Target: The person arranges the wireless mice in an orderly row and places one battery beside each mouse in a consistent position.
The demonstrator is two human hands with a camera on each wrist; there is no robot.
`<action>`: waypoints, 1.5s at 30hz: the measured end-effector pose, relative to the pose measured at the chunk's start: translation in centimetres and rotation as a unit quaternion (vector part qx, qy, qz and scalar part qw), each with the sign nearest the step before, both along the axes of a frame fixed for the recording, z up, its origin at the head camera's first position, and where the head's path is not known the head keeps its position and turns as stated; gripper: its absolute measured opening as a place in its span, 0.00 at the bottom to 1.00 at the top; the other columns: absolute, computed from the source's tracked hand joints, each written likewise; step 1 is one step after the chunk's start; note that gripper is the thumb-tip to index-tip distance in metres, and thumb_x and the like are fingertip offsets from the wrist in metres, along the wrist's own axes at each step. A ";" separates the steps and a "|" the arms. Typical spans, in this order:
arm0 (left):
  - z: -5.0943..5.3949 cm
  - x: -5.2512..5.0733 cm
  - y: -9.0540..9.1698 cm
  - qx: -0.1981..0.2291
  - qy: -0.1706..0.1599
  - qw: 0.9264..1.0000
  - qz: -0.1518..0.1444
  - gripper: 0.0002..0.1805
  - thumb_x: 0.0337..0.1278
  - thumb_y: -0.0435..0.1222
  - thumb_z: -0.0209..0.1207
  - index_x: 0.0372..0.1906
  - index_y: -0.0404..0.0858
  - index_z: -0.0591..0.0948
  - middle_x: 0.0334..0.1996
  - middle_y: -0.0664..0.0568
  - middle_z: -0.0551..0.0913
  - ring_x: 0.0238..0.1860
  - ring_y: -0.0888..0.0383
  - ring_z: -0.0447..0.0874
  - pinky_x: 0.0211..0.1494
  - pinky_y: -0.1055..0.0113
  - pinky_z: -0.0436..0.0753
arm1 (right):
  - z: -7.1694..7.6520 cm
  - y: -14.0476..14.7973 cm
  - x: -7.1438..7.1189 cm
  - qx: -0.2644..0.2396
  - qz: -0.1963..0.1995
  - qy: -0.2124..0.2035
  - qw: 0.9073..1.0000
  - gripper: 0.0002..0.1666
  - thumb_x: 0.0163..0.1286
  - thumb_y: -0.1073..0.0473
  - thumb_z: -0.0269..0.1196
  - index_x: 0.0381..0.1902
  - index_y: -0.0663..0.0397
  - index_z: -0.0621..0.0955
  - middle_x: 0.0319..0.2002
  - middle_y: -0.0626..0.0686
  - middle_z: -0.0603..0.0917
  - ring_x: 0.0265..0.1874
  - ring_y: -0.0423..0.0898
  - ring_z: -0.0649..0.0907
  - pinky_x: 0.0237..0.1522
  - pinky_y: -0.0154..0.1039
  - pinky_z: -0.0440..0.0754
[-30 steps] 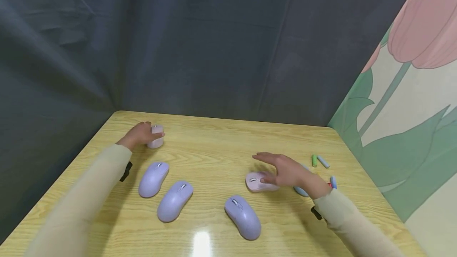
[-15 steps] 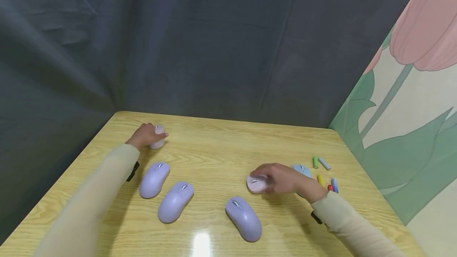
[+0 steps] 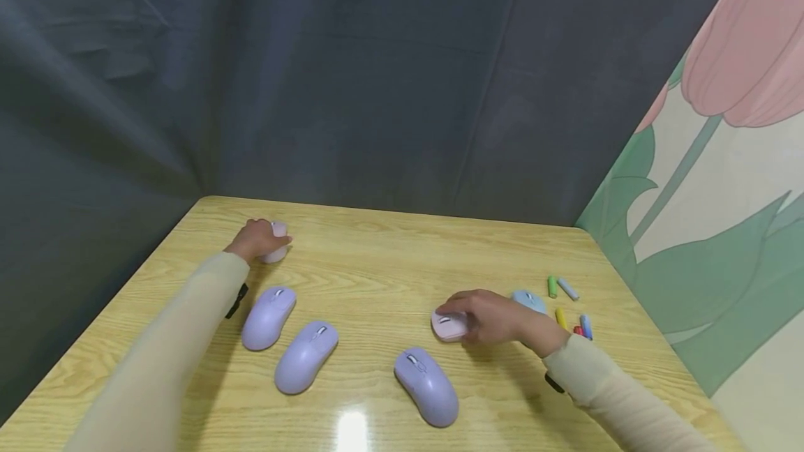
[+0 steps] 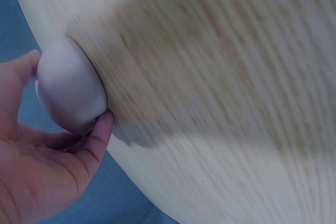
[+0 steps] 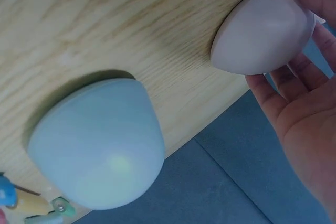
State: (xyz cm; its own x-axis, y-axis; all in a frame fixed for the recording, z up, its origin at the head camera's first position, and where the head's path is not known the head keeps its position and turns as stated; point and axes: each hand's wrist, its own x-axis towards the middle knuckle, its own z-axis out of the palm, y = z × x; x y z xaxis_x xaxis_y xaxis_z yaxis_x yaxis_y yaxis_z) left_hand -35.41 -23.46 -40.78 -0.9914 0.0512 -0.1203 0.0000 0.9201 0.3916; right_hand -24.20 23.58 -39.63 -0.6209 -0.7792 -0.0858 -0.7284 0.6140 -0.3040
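Note:
At the far left of the table, my left hand [image 3: 254, 238] holds a pale pink computer mouse [image 4: 69, 85], thumb on one side and fingers on the other. The mouse appears to rest on the wood. Right of centre, my right hand [image 3: 493, 316] grips another pale pink mouse [image 3: 449, 326] across its sides, and the palm hides its rear part. A light blue mouse [image 5: 102, 142] lies just behind the right hand, partly covered by the wrist in the head view.
Two lilac mice, one farther [image 3: 269, 318] and one nearer [image 3: 306, 357], lie left of centre. A third lilac mouse [image 3: 427, 387] sits in front of my right hand. Several small coloured sticks, one green [image 3: 552, 287], lie at the right. A dark curtain [image 3: 377, 89] hangs behind the table.
My right hand has come down from above the pink mouse, and its fingers have closed round the sides. The left hand stays at its mouse with hardly any movement.

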 end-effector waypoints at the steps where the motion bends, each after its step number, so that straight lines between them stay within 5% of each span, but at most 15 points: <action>1: 0.0 0.0 0.0 0.001 -0.001 1.000 0.002 0.38 0.66 0.51 0.53 0.57 0.15 0.68 0.51 0.22 0.70 0.51 0.33 0.71 0.53 0.45 0.74 | 0.0 -0.1 0.0 0.004 0.000 0.002 1.000 0.35 0.52 0.66 0.73 0.60 0.52 0.79 0.55 0.52 0.80 0.53 0.49 0.78 0.54 0.48 0.76; 22: 0.7 0.8 0.6 0.014 0.015 1.000 0.000 0.32 0.64 0.46 0.49 0.55 0.18 0.72 0.49 0.25 0.72 0.48 0.35 0.72 0.49 0.46 0.75 | 0.7 -0.7 0.0 -0.003 -0.022 0.031 0.999 0.35 0.55 0.61 0.72 0.62 0.58 0.77 0.52 0.56 0.81 0.48 0.50 0.80 0.49 0.47 0.78; 28: 1.3 0.5 1.4 0.013 0.045 0.999 -0.005 0.28 0.62 0.47 0.52 0.47 0.21 0.77 0.42 0.30 0.77 0.38 0.42 0.75 0.39 0.53 0.77 | 1.2 -1.5 -0.6 -0.016 -0.062 0.061 0.996 0.35 0.57 0.59 0.71 0.62 0.61 0.75 0.49 0.59 0.80 0.42 0.49 0.80 0.42 0.45 0.78; 36: 2.2 0.1 2.7 0.013 0.069 0.997 -0.011 0.29 0.60 0.49 0.55 0.43 0.22 0.79 0.43 0.31 0.78 0.38 0.42 0.75 0.38 0.54 0.77 | 1.5 -2.5 -2.2 -0.032 -0.121 0.103 0.987 0.34 0.61 0.53 0.69 0.60 0.66 0.75 0.45 0.60 0.80 0.37 0.48 0.79 0.39 0.45 0.78; 45: 2.8 -0.6 5.0 0.003 0.094 0.995 -0.012 0.28 0.60 0.48 0.56 0.44 0.23 0.79 0.43 0.31 0.77 0.42 0.39 0.76 0.40 0.52 0.78 | 1.9 -4.4 -4.8 -0.068 -0.212 0.143 0.964 0.33 0.62 0.48 0.67 0.56 0.67 0.77 0.40 0.61 0.81 0.33 0.51 0.79 0.36 0.48 0.79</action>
State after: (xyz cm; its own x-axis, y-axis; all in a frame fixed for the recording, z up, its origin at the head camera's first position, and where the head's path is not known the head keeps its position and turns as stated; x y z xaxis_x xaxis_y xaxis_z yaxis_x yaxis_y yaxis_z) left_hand -36.06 -18.48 -37.98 -0.9948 0.0755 0.0681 0.0961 0.9170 0.3871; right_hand -29.03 19.21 -37.70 -0.8691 -0.4425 0.2210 -0.4871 0.8433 -0.2269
